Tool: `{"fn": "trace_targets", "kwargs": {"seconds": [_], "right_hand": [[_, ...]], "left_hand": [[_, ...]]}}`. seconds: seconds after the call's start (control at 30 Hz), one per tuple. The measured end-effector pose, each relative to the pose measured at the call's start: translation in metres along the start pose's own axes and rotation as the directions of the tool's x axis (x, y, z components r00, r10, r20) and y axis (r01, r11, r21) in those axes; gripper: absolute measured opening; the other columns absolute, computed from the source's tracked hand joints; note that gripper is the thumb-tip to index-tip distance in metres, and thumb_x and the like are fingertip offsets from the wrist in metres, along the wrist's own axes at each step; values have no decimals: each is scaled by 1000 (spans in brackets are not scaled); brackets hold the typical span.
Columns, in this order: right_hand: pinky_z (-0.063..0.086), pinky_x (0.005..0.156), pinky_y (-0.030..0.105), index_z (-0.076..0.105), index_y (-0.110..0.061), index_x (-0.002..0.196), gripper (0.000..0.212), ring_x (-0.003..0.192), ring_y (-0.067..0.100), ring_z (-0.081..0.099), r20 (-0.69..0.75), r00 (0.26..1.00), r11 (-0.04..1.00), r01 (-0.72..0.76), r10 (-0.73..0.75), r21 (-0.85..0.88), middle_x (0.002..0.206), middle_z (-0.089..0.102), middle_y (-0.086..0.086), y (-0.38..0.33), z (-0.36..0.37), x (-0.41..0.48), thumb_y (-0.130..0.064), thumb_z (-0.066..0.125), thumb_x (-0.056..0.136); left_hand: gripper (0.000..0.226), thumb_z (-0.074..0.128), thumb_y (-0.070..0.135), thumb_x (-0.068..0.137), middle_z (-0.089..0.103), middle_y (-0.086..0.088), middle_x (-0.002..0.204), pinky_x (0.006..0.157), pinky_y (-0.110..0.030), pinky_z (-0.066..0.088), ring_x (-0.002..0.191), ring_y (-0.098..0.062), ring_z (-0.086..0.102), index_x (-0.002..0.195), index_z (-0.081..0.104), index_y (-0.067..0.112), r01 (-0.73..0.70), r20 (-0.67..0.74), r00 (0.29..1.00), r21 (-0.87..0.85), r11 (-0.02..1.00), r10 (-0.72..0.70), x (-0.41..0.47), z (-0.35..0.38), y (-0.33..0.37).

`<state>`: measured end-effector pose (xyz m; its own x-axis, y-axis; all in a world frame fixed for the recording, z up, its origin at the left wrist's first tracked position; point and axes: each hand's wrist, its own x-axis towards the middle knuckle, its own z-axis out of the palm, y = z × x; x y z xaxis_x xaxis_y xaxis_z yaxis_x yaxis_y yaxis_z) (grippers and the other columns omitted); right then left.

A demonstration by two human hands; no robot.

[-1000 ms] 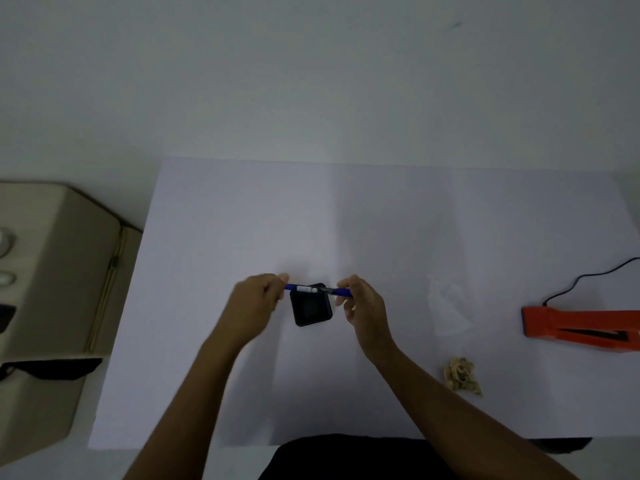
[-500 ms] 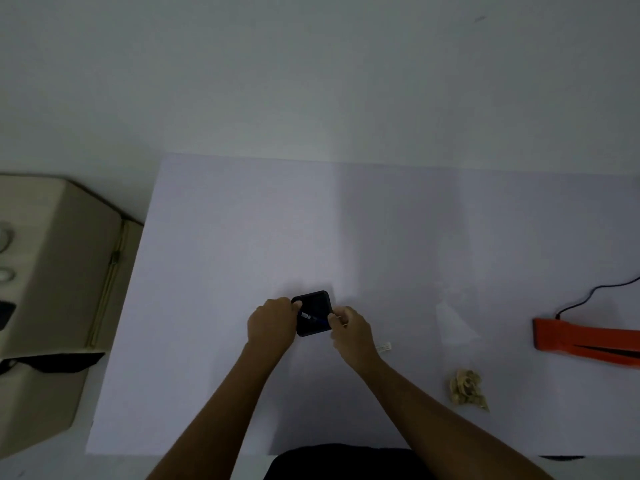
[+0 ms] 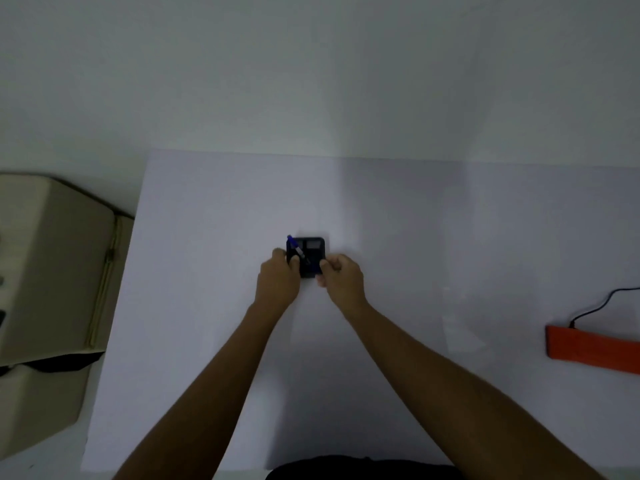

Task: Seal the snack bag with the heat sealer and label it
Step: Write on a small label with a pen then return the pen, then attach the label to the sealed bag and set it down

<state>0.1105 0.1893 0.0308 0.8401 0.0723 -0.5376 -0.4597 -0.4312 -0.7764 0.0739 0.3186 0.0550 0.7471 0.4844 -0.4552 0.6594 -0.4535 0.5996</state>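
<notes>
A black square pen holder (image 3: 313, 249) sits in the middle of the white table sheet (image 3: 214, 271). My left hand (image 3: 278, 278) grips a blue pen (image 3: 294, 247) that slants over the holder's left side. My right hand (image 3: 341, 277) is closed at the holder's near right corner, with a dark blue piece, apparently the pen's cap, between its fingers. The orange heat sealer (image 3: 588, 348) lies far right with its black cable (image 3: 599, 303). A faint clear bag (image 3: 464, 336) lies left of the sealer. The snack is not in sight.
A beige machine (image 3: 52, 271) stands off the table's left edge. A pale wall (image 3: 311, 81) rises behind the table. Bare sheet lies between the holder and the sealer.
A second ago both hands held the pen level above the holder. Now the left hand alone holds it slanted over the holder's left side, and the hands sit slightly apart.
</notes>
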Motion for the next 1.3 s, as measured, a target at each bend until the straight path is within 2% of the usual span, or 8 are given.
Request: {"fn": "trace_targets", "kwargs": {"seconds": [0.23,0.37,0.57,0.73,0.8,0.9,1.1,1.3], "right_hand": [[62,75,38,67,1,106,19,70,20,67,-6,1000,996,7,-7,88,91,70,16,-41,12,55,-9,55,96],[62,76,43,68,-5,108,20,82,26,69,42,999,996,29,-32,85,96,71,15,-35,3,55,-15,55,97],[59,70,45,70,-8,95,18,71,22,64,-2,1000,1000,-5,5,5,82,69,9,41,-47,15,-21,56,96],[56,65,46,68,-20,79,22,62,24,63,-149,983,989,-123,110,-80,68,66,2,125,-94,-44,-33,56,92],[55,65,39,71,-20,85,15,66,18,62,-154,980,986,-140,126,-89,74,67,-1,141,-103,-63,-24,59,93],[43,71,12,72,-11,104,16,86,12,62,-190,978,979,-119,87,-164,95,70,0,159,-112,-82,-12,58,95],[43,87,18,69,-8,113,25,96,10,60,-197,979,975,-96,56,-201,108,71,3,182,-116,-97,-2,51,96],[51,89,25,69,-7,110,25,95,13,63,-193,978,988,-99,75,-120,106,72,6,195,-116,-102,3,54,92]], "left_hand": [[27,44,20,101,65,-24,105,67,-35,46,91,-35,63,111,53,-4,-39,-50,998,-28,999,38,49,-5,25],[44,53,27,97,58,-22,122,82,-41,48,109,-35,57,129,44,-1,3,-96,995,24,1000,-1,43,-3,27],[45,59,28,92,54,-11,131,97,-42,46,119,-28,53,133,50,10,-180,-109,976,103,978,191,-19,39,8],[48,61,27,91,53,-10,137,101,-41,45,123,-27,51,135,49,11,-132,-85,987,73,989,138,-58,70,-22],[39,59,27,93,59,-9,127,94,-36,50,113,-24,57,129,54,11,-124,-36,991,66,990,126,-66,78,-29],[24,58,24,94,67,-4,107,81,-26,51,91,-15,62,114,63,14,-233,151,964,83,969,218,-86,98,-22],[18,57,18,91,71,-5,100,78,-33,53,89,-23,65,104,67,12,-419,470,828,157,894,305,-121,154,-16],[15,61,23,89,65,-6,98,74,-35,50,89,-24,62,99,62,12,-451,463,826,200,870,322,-136,177,-25]]}}
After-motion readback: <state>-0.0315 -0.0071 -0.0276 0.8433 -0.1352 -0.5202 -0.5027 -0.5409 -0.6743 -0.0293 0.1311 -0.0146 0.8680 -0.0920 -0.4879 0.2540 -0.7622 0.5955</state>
